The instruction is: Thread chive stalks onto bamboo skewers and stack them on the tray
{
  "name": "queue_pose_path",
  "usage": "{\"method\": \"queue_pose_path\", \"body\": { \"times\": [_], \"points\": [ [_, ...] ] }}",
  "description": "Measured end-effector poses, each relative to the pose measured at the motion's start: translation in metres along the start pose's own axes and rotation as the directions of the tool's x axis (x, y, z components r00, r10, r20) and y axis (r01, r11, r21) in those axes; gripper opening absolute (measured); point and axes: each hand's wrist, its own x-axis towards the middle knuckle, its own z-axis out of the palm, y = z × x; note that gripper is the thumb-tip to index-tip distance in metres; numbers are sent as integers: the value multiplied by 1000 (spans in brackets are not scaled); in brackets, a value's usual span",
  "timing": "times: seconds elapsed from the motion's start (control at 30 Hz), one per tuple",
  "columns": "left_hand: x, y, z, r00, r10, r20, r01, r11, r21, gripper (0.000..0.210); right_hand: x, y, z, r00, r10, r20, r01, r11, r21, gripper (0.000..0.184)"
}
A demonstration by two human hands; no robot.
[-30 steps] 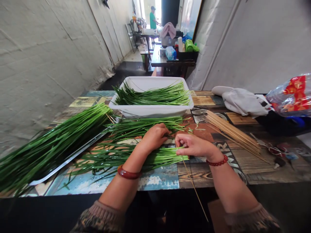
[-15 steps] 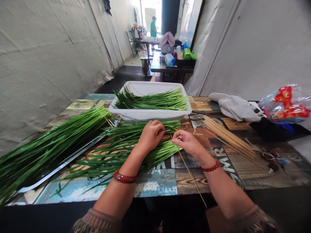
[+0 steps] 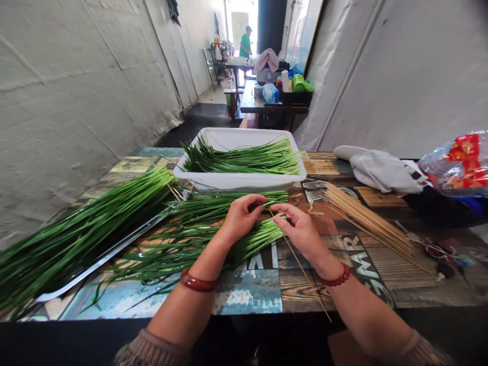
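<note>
My left hand (image 3: 244, 217) lies over loose garlic chives (image 3: 257, 244) on the table, fingers curled and pinched together near the stalk ends; what they pinch is mostly covered but looks like a chive stalk. Close beside it, my right hand (image 3: 301, 229) has thumb and fingers closed round the upper part of a thin bamboo skewer (image 3: 305, 269). That skewer slants down toward me, its lower end past the table's front edge. Its upper tip sits between my two hands, at the chive stalks. Another row of chives (image 3: 213, 206) lies just behind my left hand.
Behind the chives stands a white tub (image 3: 244, 180) with more chives. At left, a big chive pile (image 3: 95, 223) fills a metal tray (image 3: 110, 254). To the right are bamboo skewers (image 3: 369, 218), scissors (image 3: 427, 244), a white cap (image 3: 377, 170) and a plastic bag (image 3: 457, 162). A person (image 3: 245, 46) stands far back.
My left hand has turned slightly, its thumb now showing and its fingertips nearer my right hand. The skewer stays in nearly the same slant. The whole view has shifted a little.
</note>
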Motion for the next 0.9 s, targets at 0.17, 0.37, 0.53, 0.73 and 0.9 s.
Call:
{"method": "queue_pose_path", "body": {
  "times": [0.17, 0.37, 0.53, 0.73, 0.9],
  "points": [
    [-2, 4, 0, 1000, 3, 20, -3, 1000, 10, 27, 2, 5, 3, 998, 9, -65, -5, 997, 71, 48],
    [-3, 9, -2, 999, 8, 33, -7, 1000, -29, 28, 3, 9, 0, 999, -19, -39, 20, 999, 32, 25],
    [-1, 3, -7, 999, -20, -25, 20, 999, -25, 11, 2, 10, -3, 998, -40, -43, 39, 999, -5, 24],
    [1, -5, -10, 966, 90, -242, -45, 982, 185, 14, 0, 8, -4, 998, -41, -50, 40, 999, -23, 25],
    [-1, 5, -11, 988, 142, -63, -139, 989, 55, 19, 0, 7, -4, 999, -14, -48, 16, 1000, 25, 24]
  ]
}}
